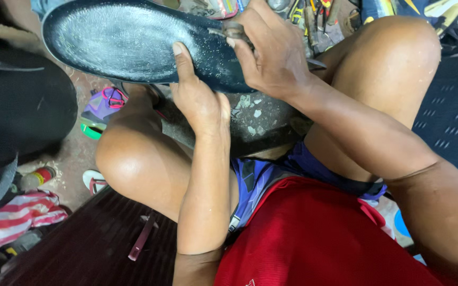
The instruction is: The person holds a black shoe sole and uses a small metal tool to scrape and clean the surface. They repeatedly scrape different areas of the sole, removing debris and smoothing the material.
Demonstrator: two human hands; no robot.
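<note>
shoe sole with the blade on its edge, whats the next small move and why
Probably draw the tool a little further along the rim of the dark shoe sole. The right hand presses a metal tool at the sole's near edge, pale scrapings speckle the surface there, and the left hand braces the sole from below with the thumb on its rim. That steady grip suits a short trimming stroke.
</note>
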